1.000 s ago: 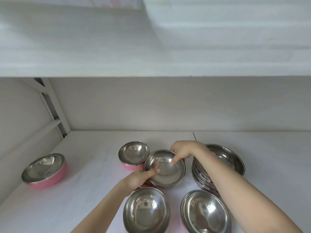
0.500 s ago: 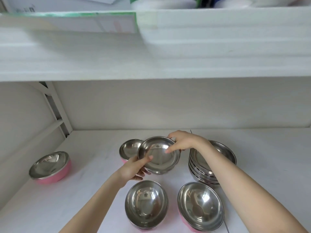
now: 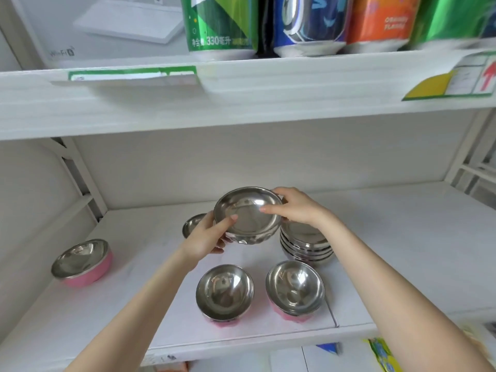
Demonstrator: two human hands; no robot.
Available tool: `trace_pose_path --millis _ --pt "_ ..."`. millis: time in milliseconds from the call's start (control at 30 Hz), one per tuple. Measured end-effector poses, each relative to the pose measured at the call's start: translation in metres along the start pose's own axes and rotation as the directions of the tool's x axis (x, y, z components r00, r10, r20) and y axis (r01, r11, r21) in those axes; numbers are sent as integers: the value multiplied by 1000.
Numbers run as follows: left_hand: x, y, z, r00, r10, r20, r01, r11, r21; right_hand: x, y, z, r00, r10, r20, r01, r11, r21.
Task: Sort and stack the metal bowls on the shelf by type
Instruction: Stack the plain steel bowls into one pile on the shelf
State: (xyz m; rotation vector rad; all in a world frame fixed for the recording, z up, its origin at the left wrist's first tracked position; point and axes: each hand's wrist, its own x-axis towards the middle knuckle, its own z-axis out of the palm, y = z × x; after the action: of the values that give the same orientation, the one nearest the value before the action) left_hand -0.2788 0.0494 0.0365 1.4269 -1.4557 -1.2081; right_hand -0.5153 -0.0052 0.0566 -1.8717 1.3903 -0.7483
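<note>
Both hands hold one plain steel bowl [image 3: 248, 214] in the air above the shelf board [image 3: 402, 237], tilted toward me. My left hand [image 3: 206, 237] grips its near-left rim, my right hand [image 3: 295, 208] its right rim. Just right of it and lower stands a stack of plain steel bowls [image 3: 306, 244]. Two pink-bottomed bowls sit at the front: one [image 3: 225, 292] on the left, one [image 3: 294, 287] on the right. Another pink-bottomed bowl [image 3: 81, 261] stands far left. A small bowl [image 3: 192, 224] is partly hidden behind my left hand.
The upper shelf's front edge [image 3: 241, 103] hangs low overhead, carrying drink cans [image 3: 218, 25] and price labels. A white upright [image 3: 80, 175] stands at the left, and another upright at the far right. Bare board lies to the right of the stack.
The plain steel bowl has been lifted off the shelf and carried up and slightly right, toward the stack. My view has tilted upward, revealing the cans on the upper shelf.
</note>
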Motion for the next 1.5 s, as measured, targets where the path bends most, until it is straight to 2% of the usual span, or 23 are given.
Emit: trace_pose_path --millis 167,300,700,967,1100,1233,1333,1500 --pt "-5 25 30 999 40 -20 -40 999 -24 -22 9 -27 993 1 -114 7 998 64" --pt "3 39 60 994 96 -52 -98 994 -42 -32 24 -53 984 -13 -180 21 999 39" --pt "44 39 143 978 133 -159 -128 991 41 -26 91 -100 980 -3 -199 5 1000 7" --pt "61 12 153 991 80 -112 -46 960 276 -20 129 -80 987 47 -152 -50 999 -13" --pt "63 6 158 993 68 -97 -31 941 338 -21 139 -75 990 44 -133 -55 995 -83" --pt "65 8 160 993 83 -86 -32 879 475 -19 140 -74 993 55 -105 -71 986 -149" --pt "66 2 157 996 38 -75 12 821 571 -19 138 -73 994 74 -86 -90 977 -194" --pt "63 -5 155 993 1 -115 75 758 648 -27 131 -72 991 94 -97 -118 955 -273"
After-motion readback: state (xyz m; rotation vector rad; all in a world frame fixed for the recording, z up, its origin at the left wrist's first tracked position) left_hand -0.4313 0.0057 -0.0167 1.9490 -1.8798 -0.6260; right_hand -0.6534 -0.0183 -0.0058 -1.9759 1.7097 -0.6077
